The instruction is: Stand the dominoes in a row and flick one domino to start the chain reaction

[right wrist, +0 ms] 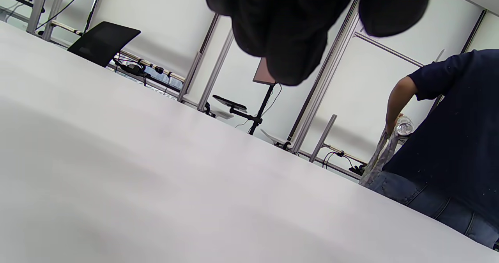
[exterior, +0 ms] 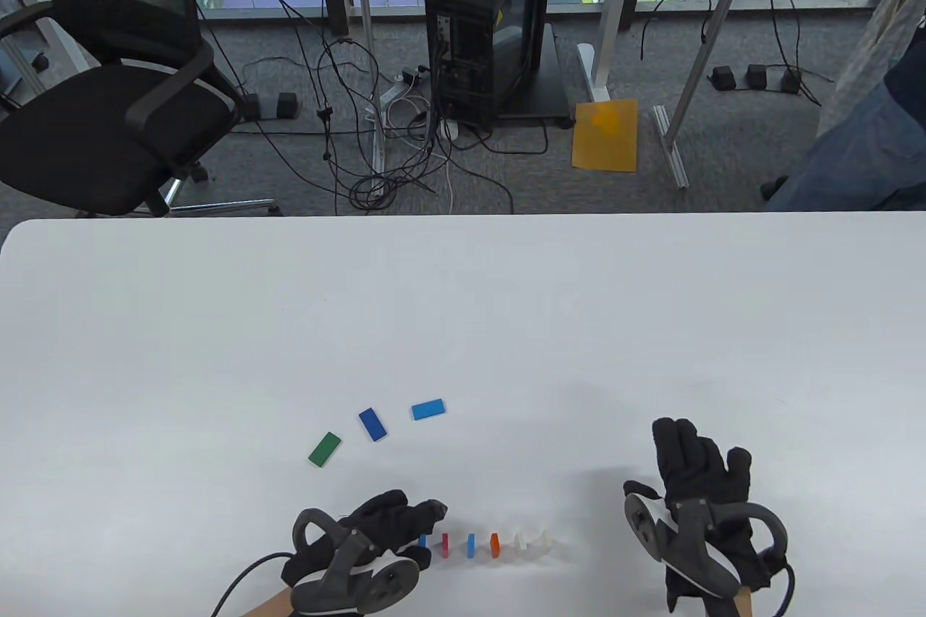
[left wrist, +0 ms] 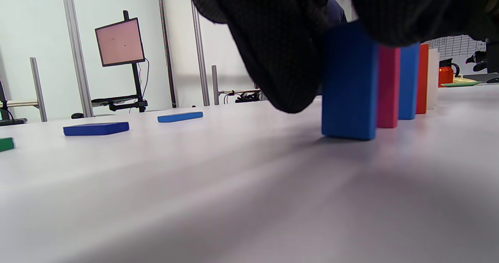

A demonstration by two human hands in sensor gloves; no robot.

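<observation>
Several dominoes stand in a short row near the table's front edge: blue [exterior: 423,541], red [exterior: 445,544], blue [exterior: 471,545], orange [exterior: 495,543] and two white ones [exterior: 530,542]. My left hand [exterior: 432,519] holds the top of the leftmost blue domino [left wrist: 349,87], its fingers [left wrist: 280,52] curled over it. That domino is upright on the table, close behind the red one [left wrist: 388,87]. A green domino [exterior: 324,448], a dark blue one [exterior: 372,424] and a light blue one [exterior: 428,409] lie flat further back. To the right of the row my right hand [exterior: 698,479] rests open on the table, holding nothing.
The white table [exterior: 506,320] stretches far beyond the dominoes. Beyond its far edge are an office chair [exterior: 108,118], a computer tower with cables [exterior: 492,24] and a person in a dark shirt and jeans at the right [exterior: 861,154].
</observation>
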